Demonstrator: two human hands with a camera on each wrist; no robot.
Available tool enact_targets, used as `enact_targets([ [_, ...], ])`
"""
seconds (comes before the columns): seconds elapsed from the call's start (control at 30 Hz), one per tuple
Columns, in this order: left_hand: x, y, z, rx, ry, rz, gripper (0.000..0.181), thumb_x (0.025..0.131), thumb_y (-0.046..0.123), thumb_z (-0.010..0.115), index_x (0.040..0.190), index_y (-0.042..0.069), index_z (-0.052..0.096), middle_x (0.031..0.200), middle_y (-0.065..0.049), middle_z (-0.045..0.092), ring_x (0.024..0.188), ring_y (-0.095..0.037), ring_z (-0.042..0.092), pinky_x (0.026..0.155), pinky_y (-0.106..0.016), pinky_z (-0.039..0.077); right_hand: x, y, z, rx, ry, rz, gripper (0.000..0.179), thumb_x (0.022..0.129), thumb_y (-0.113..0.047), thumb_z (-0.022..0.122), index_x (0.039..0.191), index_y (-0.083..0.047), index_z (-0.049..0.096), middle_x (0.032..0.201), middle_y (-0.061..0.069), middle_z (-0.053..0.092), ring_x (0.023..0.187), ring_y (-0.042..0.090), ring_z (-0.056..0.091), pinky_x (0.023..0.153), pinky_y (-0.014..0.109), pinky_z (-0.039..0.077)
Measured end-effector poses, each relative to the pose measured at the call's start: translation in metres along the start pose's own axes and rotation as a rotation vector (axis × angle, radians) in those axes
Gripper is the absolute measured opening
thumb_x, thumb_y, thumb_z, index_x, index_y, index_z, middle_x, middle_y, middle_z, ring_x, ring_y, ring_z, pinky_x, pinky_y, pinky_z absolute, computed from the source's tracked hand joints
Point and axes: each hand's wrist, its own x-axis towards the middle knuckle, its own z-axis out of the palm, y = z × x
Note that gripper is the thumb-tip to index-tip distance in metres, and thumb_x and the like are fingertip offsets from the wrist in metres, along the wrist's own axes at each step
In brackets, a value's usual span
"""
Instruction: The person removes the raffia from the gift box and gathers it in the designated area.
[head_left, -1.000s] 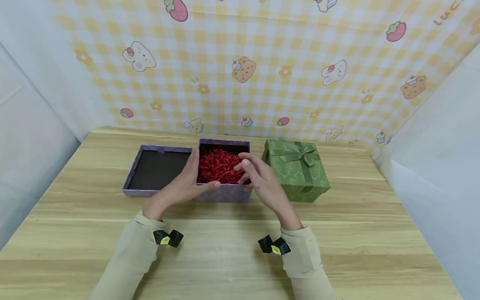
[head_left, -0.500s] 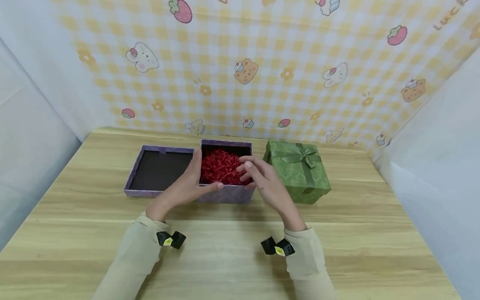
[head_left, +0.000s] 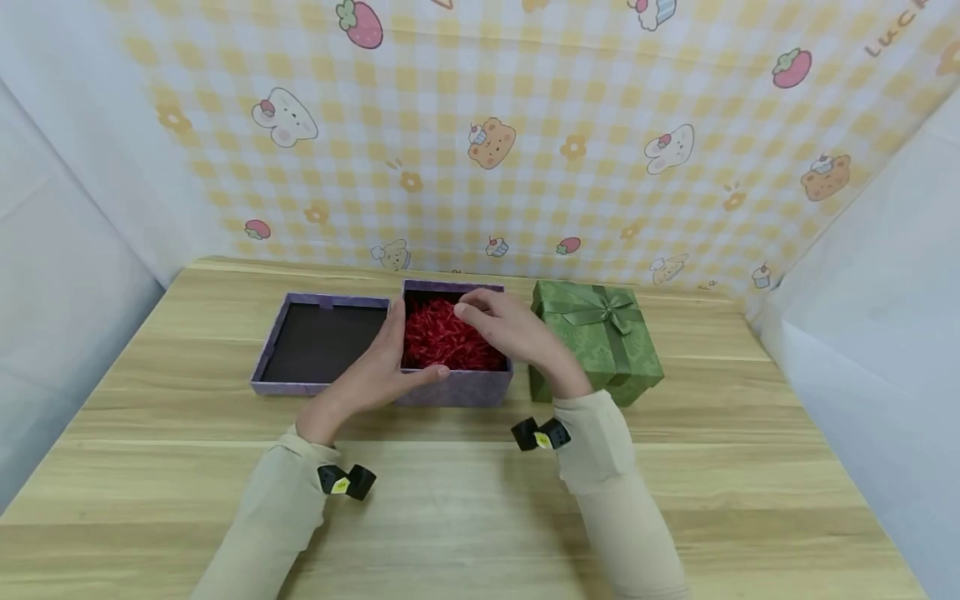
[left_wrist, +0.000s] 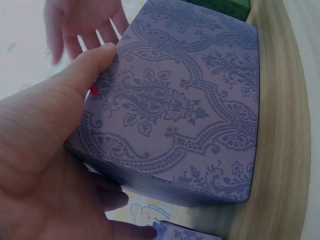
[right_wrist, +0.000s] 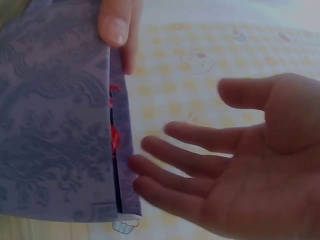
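In the head view a purple patterned gift box (head_left: pixel 468 390) stands lidless, filled with red shredded paper (head_left: pixel 441 337). My left hand (head_left: pixel 371 375) grips its front left corner, thumb at the front rim and fingers along the left side. In the left wrist view that thumb (left_wrist: pixel 90 62) lies at the edge of the box's patterned face (left_wrist: pixel 170 100). Over the right part of the red paper hovers my right hand (head_left: pixel 510 329), its fingers loosely bent. The right wrist view shows the right hand (right_wrist: pixel 240 165) with fingers spread, nothing between them, beside the box rim.
Left of the box lies its purple lid (head_left: pixel 281 388), black inside turned up. A green gift box (head_left: pixel 577 354) with a ribbon bow stands closely to the right. Behind the wooden table (head_left: pixel 450 500) hangs a yellow checked cloth (head_left: pixel 435 100).
My right hand has moved up and left from the box's right side to over the red paper. The left hand keeps its place on the box.
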Motion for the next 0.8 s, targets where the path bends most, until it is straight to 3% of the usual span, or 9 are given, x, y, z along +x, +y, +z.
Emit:
enact_targets([
  [0.1, 0.0, 0.0, 0.0, -0.008, 0.0, 0.004, 0.114, 0.083, 0.053, 0.063, 0.144, 0.01, -0.023, 0.151, -0.011, -0.021, 0.138, -0.027, -0.008, 0.108, -0.051, 0.013, 0.012, -0.003, 0.0, -0.072, -0.084, 0.042, 0.044, 0.1, -0.036, 0.04, 0.132, -0.007, 0.05, 0.127, 0.008, 0.053, 0.113, 0.022, 0.051, 0.092, 0.04, 0.042],
  [0.23, -0.001, 0.001, 0.0, -0.017, -0.002, 0.008, 0.114, 0.083, 0.052, 0.063, 0.144, 0.009, -0.023, 0.151, -0.011, -0.021, 0.139, -0.028, -0.007, 0.108, -0.051, 0.014, 0.025, -0.004, 0.004, -0.116, -0.132, 0.093, 0.048, 0.099, -0.04, 0.04, 0.135, -0.008, 0.047, 0.133, 0.008, 0.049, 0.119, 0.024, 0.048, 0.096, 0.041, 0.039],
  [0.5, -0.001, 0.002, -0.001, -0.024, -0.01, -0.002, 0.114, 0.083, 0.054, 0.063, 0.144, 0.01, -0.023, 0.15, -0.009, -0.022, 0.139, -0.028, -0.007, 0.108, -0.051, 0.014, 0.045, 0.0, 0.014, -0.154, -0.148, 0.111, 0.048, 0.1, -0.038, 0.039, 0.136, -0.007, 0.047, 0.134, 0.01, 0.049, 0.12, 0.025, 0.046, 0.097, 0.04, 0.037],
  [0.8, 0.0, 0.001, -0.001, -0.016, -0.005, 0.015, 0.113, 0.083, 0.052, 0.063, 0.144, 0.007, -0.021, 0.151, -0.012, -0.02, 0.138, -0.028, -0.007, 0.108, -0.049, 0.014, 0.057, 0.009, 0.019, -0.192, -0.151, 0.194, 0.059, 0.101, -0.046, 0.027, 0.142, -0.005, 0.038, 0.143, 0.012, 0.039, 0.13, 0.029, 0.036, 0.104, 0.042, 0.029],
])
